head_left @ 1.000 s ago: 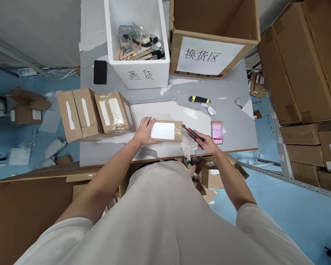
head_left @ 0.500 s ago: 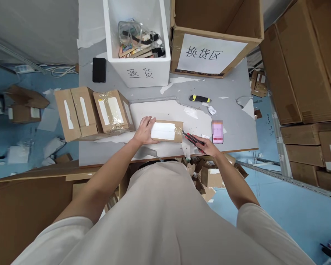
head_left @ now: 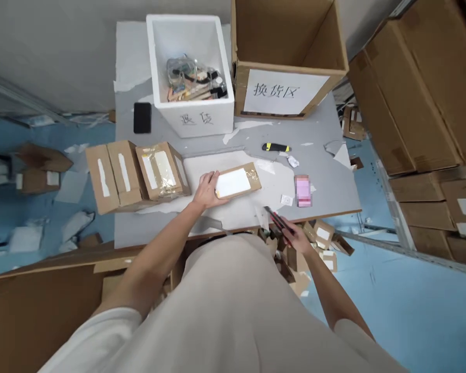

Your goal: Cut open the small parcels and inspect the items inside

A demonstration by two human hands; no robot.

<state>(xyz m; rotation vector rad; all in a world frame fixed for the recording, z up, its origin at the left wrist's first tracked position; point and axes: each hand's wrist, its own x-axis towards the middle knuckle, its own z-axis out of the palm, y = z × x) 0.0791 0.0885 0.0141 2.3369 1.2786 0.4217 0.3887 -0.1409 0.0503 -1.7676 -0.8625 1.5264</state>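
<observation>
My left hand [head_left: 207, 190] grips the left end of a small cardboard box [head_left: 255, 177] with a white label on its upper face and clear tape at its right end. The box sits slightly turned over the white patch of the table. Over the table's front edge, my right hand [head_left: 296, 238] is closed around a black and red utility knife [head_left: 278, 219]. Its tip points up and left, apart from the box. Another utility knife [head_left: 276, 147], black and yellow, lies farther back. A phone with a pink screen [head_left: 303, 191] rests to the right of the box.
Several taped cartons [head_left: 157, 171] stand on the left of the grey table [head_left: 326, 202]. A white foam bin [head_left: 205, 120] holding mixed items and a large open carton [head_left: 287, 93] are at the back. A black phone-like device [head_left: 142, 117] lies at left. Stacked cartons [head_left: 423, 191] rise on the right.
My right hand has drawn the knife away from the box's taped end, down toward the table's front edge. The box's right end has swung slightly away from me. The camera view has shifted.
</observation>
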